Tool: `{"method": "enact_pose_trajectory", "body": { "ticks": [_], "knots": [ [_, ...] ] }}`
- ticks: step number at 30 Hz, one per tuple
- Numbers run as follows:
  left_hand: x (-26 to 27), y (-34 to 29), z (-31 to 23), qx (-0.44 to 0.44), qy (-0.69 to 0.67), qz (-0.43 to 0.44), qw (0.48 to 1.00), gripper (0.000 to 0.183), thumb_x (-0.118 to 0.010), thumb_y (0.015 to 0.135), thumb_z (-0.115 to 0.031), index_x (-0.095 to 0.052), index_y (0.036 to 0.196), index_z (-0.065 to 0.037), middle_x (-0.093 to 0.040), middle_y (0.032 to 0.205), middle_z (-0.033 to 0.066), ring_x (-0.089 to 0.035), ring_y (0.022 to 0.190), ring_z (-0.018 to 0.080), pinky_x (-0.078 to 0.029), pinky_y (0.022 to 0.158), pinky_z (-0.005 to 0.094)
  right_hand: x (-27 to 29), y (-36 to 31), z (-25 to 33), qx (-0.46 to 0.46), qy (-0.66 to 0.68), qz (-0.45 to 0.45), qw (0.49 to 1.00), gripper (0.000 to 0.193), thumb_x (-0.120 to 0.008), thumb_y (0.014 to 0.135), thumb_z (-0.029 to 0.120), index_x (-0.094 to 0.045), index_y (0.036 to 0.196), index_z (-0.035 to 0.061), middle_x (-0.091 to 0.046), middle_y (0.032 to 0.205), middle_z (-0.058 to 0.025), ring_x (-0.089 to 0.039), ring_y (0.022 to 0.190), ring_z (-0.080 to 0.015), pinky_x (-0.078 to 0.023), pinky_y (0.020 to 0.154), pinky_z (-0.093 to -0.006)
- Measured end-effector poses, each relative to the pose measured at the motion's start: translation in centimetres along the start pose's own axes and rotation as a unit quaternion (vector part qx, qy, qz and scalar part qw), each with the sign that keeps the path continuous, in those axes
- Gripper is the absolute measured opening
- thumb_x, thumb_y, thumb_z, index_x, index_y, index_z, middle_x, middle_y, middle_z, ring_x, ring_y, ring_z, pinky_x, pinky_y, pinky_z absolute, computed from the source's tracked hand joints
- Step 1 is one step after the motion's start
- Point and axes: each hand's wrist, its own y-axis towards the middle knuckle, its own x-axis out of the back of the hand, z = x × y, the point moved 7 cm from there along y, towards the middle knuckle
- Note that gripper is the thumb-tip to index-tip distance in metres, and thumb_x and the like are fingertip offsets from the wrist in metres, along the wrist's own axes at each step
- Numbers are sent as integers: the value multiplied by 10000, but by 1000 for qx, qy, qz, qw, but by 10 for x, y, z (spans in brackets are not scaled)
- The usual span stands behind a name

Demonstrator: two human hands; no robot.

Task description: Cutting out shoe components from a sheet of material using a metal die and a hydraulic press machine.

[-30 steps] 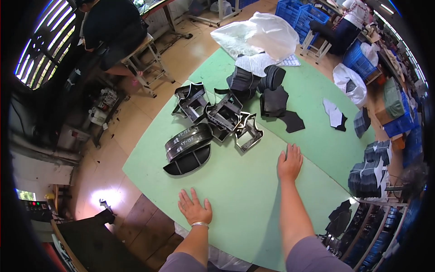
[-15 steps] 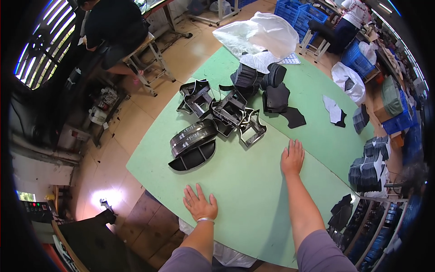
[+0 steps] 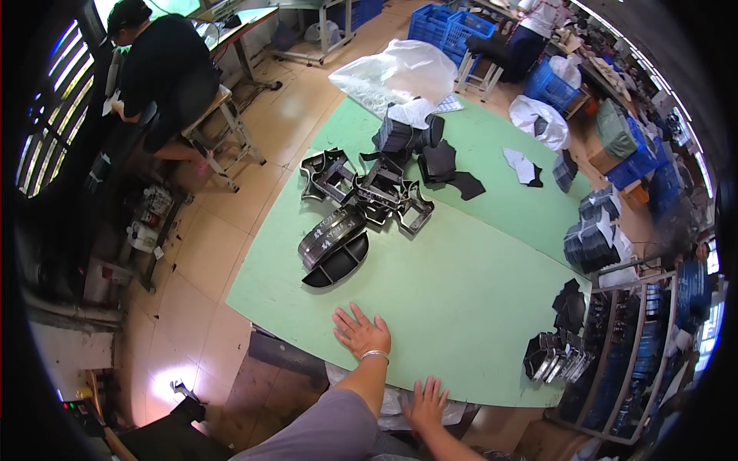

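left hand (image 3: 364, 336) spread flat on the green counter (image 3: 469, 315), right hand (image 3: 425, 407) splayed at its near edge, both empty.

A: Green tabletop (image 3: 461, 307)?
B: Matt, smooth-looking. Can't tell plastic from board.
A: Angular frames (image 3: 380, 184)?
B: Metal by the look – dark bodies, bright shiny edges.
A: Curved black forms (image 3: 330, 234)?
B: Glossy outer band, duller front face.
A: Dark cut sheets (image 3: 467, 184)?
B: Matt, flat. Cloth or foam, unclear.
A: Big bag (image 3: 400, 73)?
B: Thin translucent plastic, crinkled, some sheen.
A: Blue crates (image 3: 469, 31)?
B: Moulded plastic, open lattice.
A: Bracelet (image 3: 375, 353), sleeve (image 3: 327, 422)?
B: Shiny silvery metal; soft matt cloth.
A: Floor (image 3: 207, 269)?
B: Smooth tile – glossy, bright glare patch.
A: Small silver pieces (image 3: 557, 367), right?
B: Polished-looking metal.
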Motion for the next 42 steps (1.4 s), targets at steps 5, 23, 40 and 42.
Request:
{"method": "enact_pose_trajectory", "body": {
  "ticks": [5, 23, 40, 42],
  "knots": [
    [25, -19, -9, -90, 40, 155, 983, 756, -454, 899, -501, -196, 1508, -133, -48, 1555, 252, 36, 1445, 404, -11, 1151, 514, -119, -101, -33, -129, 276, 333, 892, 584, -650, 808, 435, -569, 1283, 107, -482, 1346, -260, -455, 1265, -397, -380, 1038, -448],
    [59, -18, 349, -568, 434, 359, 601, 423, -551, 863, -236, -547, 1278, -156, -488, 1348, 184, -479, 1246, 304, -422, 968, 461, 47, -464, -64, -394, 245, -190, 865, 517, -671, 816, 227, -531, 1258, -2, -628, 1126, -227, -610, 1064, -351, -482, 901, -381],
    [52, -17, 340, -630, 403, 322, 581, 277, -472, 911, -173, -644, 1107, -81, -613, 1141, 187, -601, 1040, 331, -489, 866, 434, -46, -731, 227, -709, 199, -294, 610, 627, -583, 899, 480, -455, 1394, 117, -269, 1464, -314, -276, 1343, -469, -275, 1088, -519],
    [46, -28, 311, -642, 385, 318, 582, 274, -463, 916, -166, -656, 1086, -73, -628, 1116, 187, -616, 1016, 335, -497, 854, 431, -53, -727, 235, -734, 188, -285, 587, 651, -608, 885, 473, -443, 1399, 109, -274, 1463, -307, -280, 1343, -462, -279, 1083, -520]
  ]
}}
